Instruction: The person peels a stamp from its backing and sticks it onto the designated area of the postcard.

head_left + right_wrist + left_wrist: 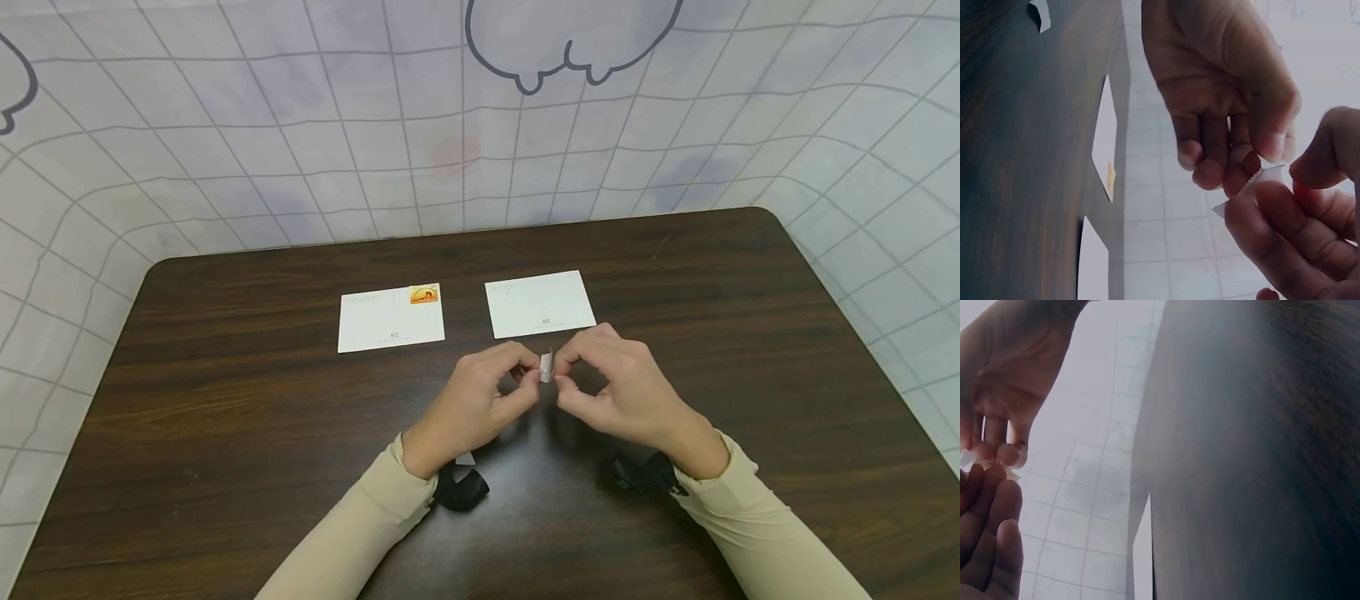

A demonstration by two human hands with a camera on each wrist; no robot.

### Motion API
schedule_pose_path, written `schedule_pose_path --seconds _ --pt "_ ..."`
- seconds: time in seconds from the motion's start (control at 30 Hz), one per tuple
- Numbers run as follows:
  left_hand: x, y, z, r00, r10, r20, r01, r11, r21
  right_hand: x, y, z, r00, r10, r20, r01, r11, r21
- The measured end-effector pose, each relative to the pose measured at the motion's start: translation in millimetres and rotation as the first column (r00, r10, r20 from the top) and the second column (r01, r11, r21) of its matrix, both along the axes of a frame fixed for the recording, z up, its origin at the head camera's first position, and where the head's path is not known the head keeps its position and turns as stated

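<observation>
Both hands meet above the table, just in front of the right-hand postcard. Between them is a small postage stamp (546, 367) with a pale face and serrated edges, clearer in the right wrist view as a curled stamp (1266, 177). My left hand (480, 396) pinches its left side between thumb and fingers. On the other side, my right hand (626, 387) pinches its edge, thumb and forefinger close together. The fingertips hide part of the stamp. Behind the hands lies a white postcard (538, 304) without a stamp.
To the left lies another postcard (367, 325) bearing an orange-yellow stamp (424, 295) at its upper right. A scrap of white paper (465, 459) lies near the left wrist, partly hidden. The dark wooden table (225, 433) ends at a gridded white curtain (360, 125).
</observation>
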State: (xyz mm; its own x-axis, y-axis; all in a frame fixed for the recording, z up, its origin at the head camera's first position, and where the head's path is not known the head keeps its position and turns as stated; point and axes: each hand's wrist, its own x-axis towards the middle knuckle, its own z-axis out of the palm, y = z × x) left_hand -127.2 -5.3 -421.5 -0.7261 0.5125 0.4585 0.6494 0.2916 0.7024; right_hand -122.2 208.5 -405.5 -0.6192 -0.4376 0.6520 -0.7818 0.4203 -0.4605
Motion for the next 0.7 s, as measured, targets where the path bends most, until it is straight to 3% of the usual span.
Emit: schedule_pose_path --seconds 0.43,0.7 --pt "2.2 1.8 0.5 0.992 0.002 -0.127 -0.002 1.000 0.001 0.2 0.3 -0.8 0.994 -0.083 0.070 0.079 0.995 0.059" --pt "2.4 3.1 0.3 0.970 0.022 -0.243 -0.030 0.999 -0.032 2.0 0.9 -2.5 0.979 -0.094 0.182 0.078 0.993 0.094"
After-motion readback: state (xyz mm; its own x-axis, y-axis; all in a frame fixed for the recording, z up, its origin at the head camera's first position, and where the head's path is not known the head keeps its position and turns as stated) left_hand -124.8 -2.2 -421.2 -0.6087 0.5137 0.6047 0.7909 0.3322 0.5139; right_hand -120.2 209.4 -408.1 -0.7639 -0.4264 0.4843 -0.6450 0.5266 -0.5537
